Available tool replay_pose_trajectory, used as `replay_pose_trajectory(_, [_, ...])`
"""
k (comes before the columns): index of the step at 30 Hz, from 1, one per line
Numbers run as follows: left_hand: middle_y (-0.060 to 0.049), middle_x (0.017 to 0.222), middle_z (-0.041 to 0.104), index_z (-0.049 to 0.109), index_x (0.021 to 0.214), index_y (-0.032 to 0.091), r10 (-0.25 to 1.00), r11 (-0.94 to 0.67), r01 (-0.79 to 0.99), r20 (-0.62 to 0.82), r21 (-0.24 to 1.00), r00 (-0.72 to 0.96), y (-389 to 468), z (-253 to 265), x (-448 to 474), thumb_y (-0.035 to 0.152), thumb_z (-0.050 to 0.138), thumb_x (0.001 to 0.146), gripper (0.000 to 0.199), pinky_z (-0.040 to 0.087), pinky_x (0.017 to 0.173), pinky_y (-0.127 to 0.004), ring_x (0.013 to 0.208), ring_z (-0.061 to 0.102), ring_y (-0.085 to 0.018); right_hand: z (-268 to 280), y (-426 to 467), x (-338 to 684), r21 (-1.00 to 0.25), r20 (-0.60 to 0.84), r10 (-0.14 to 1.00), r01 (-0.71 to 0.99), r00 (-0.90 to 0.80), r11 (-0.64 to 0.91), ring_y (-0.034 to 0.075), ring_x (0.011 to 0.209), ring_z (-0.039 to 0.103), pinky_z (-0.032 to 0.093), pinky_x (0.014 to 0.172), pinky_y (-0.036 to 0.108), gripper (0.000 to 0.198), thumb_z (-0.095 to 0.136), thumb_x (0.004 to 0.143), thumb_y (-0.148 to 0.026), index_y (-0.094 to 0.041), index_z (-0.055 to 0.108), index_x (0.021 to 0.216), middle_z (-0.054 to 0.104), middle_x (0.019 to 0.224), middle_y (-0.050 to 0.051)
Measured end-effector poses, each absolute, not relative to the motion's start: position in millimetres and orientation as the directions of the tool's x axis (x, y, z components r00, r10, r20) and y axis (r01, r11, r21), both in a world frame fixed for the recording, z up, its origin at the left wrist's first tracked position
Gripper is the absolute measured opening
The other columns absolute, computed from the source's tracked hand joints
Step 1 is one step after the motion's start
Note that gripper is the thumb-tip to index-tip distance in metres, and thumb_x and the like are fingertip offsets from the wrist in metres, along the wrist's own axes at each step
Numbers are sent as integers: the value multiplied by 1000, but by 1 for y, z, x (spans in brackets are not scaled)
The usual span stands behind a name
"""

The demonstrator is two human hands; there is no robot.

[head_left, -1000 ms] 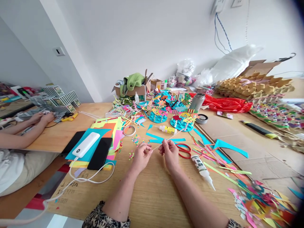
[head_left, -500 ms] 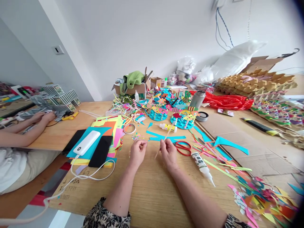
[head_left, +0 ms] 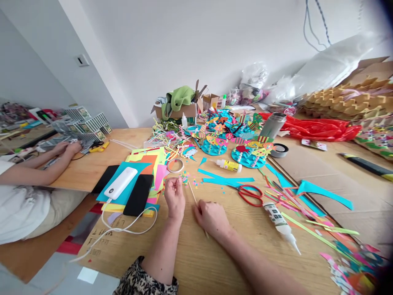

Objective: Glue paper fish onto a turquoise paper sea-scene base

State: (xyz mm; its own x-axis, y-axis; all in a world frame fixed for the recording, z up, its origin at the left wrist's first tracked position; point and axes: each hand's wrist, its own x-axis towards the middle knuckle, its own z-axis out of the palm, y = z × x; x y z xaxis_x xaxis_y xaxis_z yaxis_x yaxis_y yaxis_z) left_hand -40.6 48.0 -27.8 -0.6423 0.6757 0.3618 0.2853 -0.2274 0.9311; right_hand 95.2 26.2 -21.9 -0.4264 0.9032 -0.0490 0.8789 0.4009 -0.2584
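Note:
My right hand (head_left: 212,218) is palm down low over the table, closed on a thin wooden stick (head_left: 193,192). The stick's far end points away and to the left, towards tiny paper confetti bits (head_left: 185,179). To the left of it is my left hand (head_left: 175,197), its fingertips pinched together; whatever lies between them is too small or hidden to make out. Red-handled scissors (head_left: 250,196) lie to the right of my right hand, close to a white glue bottle (head_left: 282,225). Blue paper strips (head_left: 227,181) lie beyond the hands.
Coloured paper sheets (head_left: 159,157), a white power bank (head_left: 121,182) and a black phone (head_left: 138,194) are at left. Blue stands with paper fish (head_left: 250,157), a yellow glue bottle (head_left: 229,165) and a tape roll (head_left: 175,165) stand or lie behind. A co-worker's arms (head_left: 58,162) are far left.
My right hand has turned palm down and come closer to me, swinging the stick from upright-right to leaning left. My left hand stays pinched, more upright. The whole view has shifted.

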Motion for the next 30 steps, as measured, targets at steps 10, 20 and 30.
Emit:
replay_pose_trajectory(10, [-2,75,62,57,80,19,538,-200,248,318,948,-780,46,-18,-58,55,54,85,37,48,68,-27,73,60,-16,-21,26,91,-273,-72,914,889,-400,367,23,72,71,39,58,26,38,38,95,-36,-19,66,77,74,77,9])
replay_pose_trajectory(20, [-1,66,58,54,62,20,562,-210,252,327,945,-759,47,-18,-64,54,44,91,45,46,70,-27,71,59,-15,-1,40,97,-212,-137,942,938,-305,273,27,77,71,42,60,29,37,37,95,-35,-18,67,83,74,82,12])
replay_pose_trajectory(30, [-2,76,62,54,62,20,589,-232,207,307,950,-747,48,-22,-64,48,46,93,43,46,77,-28,82,61,-16,-10,20,115,-137,-200,939,957,-279,255,27,74,71,46,60,31,36,37,92,-25,-17,69,80,74,81,15])
